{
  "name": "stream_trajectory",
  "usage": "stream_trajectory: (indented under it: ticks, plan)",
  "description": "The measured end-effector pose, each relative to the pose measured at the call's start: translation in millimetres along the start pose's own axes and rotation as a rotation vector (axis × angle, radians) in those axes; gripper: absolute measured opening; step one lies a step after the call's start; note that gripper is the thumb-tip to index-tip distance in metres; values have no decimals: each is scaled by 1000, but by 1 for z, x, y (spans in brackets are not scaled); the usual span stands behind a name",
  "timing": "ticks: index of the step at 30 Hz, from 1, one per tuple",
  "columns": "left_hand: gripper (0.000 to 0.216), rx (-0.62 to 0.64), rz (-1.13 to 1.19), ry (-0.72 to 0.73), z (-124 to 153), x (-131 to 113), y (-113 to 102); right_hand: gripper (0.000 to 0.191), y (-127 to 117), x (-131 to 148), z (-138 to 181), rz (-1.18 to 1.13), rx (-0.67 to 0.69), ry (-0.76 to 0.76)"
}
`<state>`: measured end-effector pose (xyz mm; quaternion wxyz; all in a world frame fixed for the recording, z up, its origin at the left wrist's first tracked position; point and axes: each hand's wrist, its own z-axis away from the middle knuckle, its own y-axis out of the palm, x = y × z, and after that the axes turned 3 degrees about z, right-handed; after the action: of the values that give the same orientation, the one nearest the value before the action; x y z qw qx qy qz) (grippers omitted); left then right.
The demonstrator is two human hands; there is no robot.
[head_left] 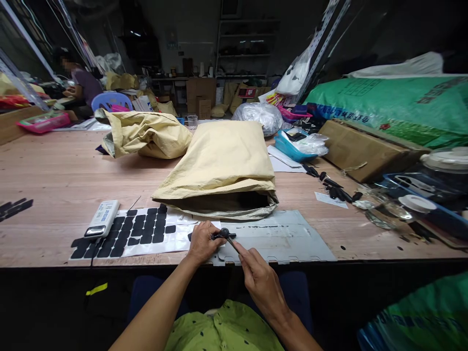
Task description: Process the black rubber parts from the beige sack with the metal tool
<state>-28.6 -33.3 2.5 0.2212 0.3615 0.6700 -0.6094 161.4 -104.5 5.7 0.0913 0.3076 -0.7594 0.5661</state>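
The person's left hand (204, 241) has its grip narrowed around a small black part (224, 233), held just above the near left end of a grey plate (281, 239), while the right hand (261, 273) pinches a slim tool (233, 246) whose tip meets that part; what kind of tool it is cannot be told. The likeliest trouble is a slip: if the tip skidded off the rounded top, it could jab the left fingers, which sit right beside it. Too light a hold could also let the part twist or spring away, and with the plate lying along the front edge of the worktop (58, 170), it might drop over the side. A sideways sweep of the left forearm could drag the sheet of black pads (148, 226) or catch the cord of the white device (102, 219) resting at its left end. Ahead, the gaping mouth of a yellow sack (234, 151) comes down close behind the plate, so reaching forward is cramped. More room lies to the right, where wood shows between the plate and the scattered black pieces (332, 187), and farther left beyond the device.
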Motion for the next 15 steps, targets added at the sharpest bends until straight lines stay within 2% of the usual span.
stream_trajectory:
  ticks: [4,10,15]
  plan:
    - [10,-1,-16,0,1,0,0,47,-3,-3,3,-18,-52,26]
    - [10,-10,-27,7,1,-1,0,41,0,-15,9,-52,-19,94]
    - [13,0,-65,0,2,-4,0,37,-9,-35,-31,126,-92,168]
